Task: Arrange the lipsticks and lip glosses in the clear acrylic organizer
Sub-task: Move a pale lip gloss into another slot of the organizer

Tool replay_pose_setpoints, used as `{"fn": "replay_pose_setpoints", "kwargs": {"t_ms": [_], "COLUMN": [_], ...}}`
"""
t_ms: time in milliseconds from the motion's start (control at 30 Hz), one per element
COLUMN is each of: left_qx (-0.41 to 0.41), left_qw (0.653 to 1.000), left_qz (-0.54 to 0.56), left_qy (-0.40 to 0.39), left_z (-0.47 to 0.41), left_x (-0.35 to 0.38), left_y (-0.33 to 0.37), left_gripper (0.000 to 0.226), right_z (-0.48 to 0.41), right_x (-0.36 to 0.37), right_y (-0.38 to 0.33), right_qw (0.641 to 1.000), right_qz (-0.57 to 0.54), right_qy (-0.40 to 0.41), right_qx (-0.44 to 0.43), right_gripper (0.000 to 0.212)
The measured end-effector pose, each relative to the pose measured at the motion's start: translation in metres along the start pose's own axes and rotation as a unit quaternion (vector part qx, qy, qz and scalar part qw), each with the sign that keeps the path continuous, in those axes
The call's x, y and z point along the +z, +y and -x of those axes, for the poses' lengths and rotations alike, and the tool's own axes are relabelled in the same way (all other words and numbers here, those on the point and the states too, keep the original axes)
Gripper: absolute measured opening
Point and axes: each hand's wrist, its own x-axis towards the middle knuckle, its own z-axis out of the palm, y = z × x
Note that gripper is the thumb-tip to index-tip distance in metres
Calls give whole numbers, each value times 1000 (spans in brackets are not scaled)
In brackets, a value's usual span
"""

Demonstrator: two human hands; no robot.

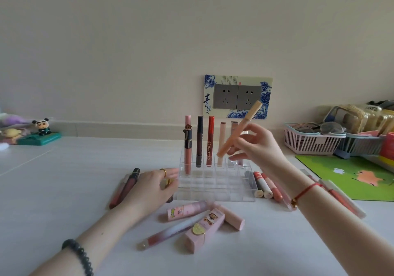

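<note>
A clear acrylic organizer [215, 187] stands mid-table with several tubes upright in its back row: a pink and black one [187, 145], a dark one [199, 141], a red one [210, 141] and paler ones behind my right hand. My right hand [258, 145] pinches a peach lip gloss tube [238, 129], tilted above the organizer's back right. My left hand [152, 187] rests against the organizer's left side, fingers curled against its wall. Loose lipsticks lie in front [202, 222], to the left [125, 187] and to the right [266, 185].
A pink basket [307, 140] with glasses and a blue basket stand at the right, beside a green mat [349, 175]. A panda figurine [42, 126] sits on a teal box at far left. A wall socket with a blue-flowered frame [237, 96] is behind the organizer.
</note>
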Motion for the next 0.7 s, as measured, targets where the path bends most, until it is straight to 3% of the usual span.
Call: {"fn": "replay_pose_setpoints", "kwargs": {"t_ms": [233, 433, 700], "left_qx": [8, -4, 6], "left_qw": [1000, 998, 999], "left_qz": [6, 41, 31], "left_qy": [-17, -38, -40], "left_z": [-2, -3, -3], "left_x": [2, 6, 4], "left_y": [-5, -10, -8], "left_gripper": [36, 38, 38], "right_z": [-20, -34, -38], "right_x": [39, 54, 62], "right_y": [8, 14, 27], "right_qw": [989, 939, 916], "right_qz": [137, 324, 389], "right_qy": [-15, -22, -69], "right_qx": [-47, -112, -67], "right_gripper": [7, 10, 21]}}
